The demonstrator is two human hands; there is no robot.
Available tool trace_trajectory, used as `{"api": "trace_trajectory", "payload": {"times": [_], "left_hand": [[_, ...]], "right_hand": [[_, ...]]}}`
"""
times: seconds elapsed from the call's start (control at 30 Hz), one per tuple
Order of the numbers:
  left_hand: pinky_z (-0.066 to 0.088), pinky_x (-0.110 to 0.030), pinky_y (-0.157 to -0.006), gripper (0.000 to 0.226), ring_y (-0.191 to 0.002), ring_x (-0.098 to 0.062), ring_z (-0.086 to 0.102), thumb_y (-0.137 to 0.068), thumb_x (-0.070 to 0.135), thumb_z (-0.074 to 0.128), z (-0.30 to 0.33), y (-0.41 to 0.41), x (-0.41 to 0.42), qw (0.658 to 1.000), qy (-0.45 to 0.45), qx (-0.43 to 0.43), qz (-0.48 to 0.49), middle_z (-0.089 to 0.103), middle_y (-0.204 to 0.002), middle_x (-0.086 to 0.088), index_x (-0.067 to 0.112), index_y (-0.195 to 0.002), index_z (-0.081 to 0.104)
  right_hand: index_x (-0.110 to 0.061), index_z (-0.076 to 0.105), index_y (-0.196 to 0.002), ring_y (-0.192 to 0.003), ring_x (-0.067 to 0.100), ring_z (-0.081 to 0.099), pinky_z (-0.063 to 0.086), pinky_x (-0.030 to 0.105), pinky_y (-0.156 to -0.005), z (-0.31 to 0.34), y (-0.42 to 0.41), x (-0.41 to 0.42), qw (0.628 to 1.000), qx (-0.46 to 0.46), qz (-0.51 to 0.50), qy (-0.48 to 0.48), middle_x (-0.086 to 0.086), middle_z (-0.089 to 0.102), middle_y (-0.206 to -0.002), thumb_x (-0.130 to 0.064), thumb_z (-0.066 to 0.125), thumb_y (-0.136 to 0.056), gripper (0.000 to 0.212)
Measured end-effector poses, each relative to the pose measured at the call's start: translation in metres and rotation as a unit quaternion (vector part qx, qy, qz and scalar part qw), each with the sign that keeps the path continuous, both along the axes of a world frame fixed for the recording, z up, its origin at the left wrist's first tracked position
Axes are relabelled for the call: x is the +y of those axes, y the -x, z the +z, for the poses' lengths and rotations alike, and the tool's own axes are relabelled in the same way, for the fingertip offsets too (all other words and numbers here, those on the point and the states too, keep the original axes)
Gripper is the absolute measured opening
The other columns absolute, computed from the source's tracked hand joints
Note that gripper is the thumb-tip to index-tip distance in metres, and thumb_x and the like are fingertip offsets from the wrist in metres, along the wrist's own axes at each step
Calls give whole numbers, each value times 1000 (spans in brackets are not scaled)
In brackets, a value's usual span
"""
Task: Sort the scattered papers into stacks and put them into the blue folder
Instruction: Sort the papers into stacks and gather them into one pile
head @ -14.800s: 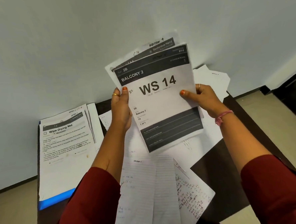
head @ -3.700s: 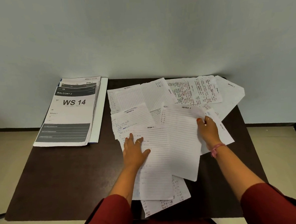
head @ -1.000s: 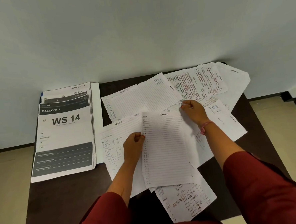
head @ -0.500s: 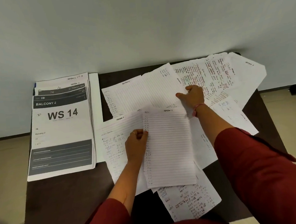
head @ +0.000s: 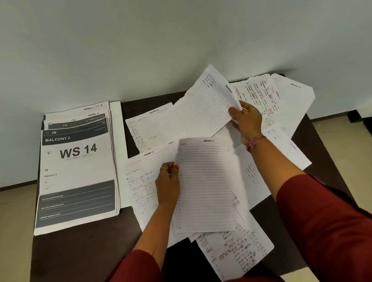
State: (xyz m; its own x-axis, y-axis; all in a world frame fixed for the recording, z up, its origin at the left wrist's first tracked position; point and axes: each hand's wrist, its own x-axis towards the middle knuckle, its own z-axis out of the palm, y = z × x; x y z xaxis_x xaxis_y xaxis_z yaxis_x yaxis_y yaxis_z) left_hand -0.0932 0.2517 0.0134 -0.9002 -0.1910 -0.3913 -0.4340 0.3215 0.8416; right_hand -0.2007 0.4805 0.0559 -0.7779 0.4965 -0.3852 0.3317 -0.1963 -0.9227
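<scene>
Several handwritten lined sheets lie scattered over the dark table (head: 83, 251). My left hand (head: 168, 183) pinches the left edge of a lined sheet headed "Section 1" (head: 205, 183) near the table's middle. My right hand (head: 245, 117) grips the corner of another lined sheet (head: 198, 111) and holds it tilted up off the pile at the back. At the left lies a stack of printed pages topped by the "WS 14" page (head: 78, 169). A thin dark-blue edge, probably the blue folder (head: 42, 122), shows beside that stack's far left corner.
The wall runs right behind the table's back edge. More written sheets (head: 269, 96) fan out at the back right corner, and one (head: 235, 251) overhangs toward me at the front. Bare tabletop shows at the front left. Floor lies on both sides.
My right hand has taken the lined sheet at the back by its corner and lifted it up off the pile. My left hand keeps its hold on the "Section 1" sheet.
</scene>
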Motion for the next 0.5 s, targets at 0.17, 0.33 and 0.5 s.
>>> {"api": "trace_trajectory", "payload": {"times": [0.17, 0.33, 0.5], "left_hand": [[39, -9, -67, 10, -85, -2, 54, -101, 17, 45, 19, -3, -4, 999, -32, 43, -3, 58, -93, 9, 18, -107, 53], [40, -12, -74, 11, -92, 1, 55, -100, 16, 47, 41, -16, -4, 993, -92, 78, 11, 59, -97, 14, 20, -108, 54], [47, -21, -87, 15, -106, -13, 58, -100, 19, 48, 55, -31, 1, 988, -132, 72, 18, 62, -115, 1, 18, -114, 54]], "right_hand": [[-13, 56, -122, -83, 12, 69, 56, 25, -66, 32, -20, 13, 996, 39, -19, 83, 1, 69, -101, -5, 72, -82, 43], [-16, 64, -97, -98, 21, 67, 56, 35, -84, 57, -45, 19, 987, 83, 4, 137, 2, 71, -102, -2, 70, -83, 21], [-14, 67, -114, -97, 21, 62, 47, 45, -95, 76, -71, 19, 984, 99, 16, 144, 5, 69, -105, -11, 79, -76, 39]]}}
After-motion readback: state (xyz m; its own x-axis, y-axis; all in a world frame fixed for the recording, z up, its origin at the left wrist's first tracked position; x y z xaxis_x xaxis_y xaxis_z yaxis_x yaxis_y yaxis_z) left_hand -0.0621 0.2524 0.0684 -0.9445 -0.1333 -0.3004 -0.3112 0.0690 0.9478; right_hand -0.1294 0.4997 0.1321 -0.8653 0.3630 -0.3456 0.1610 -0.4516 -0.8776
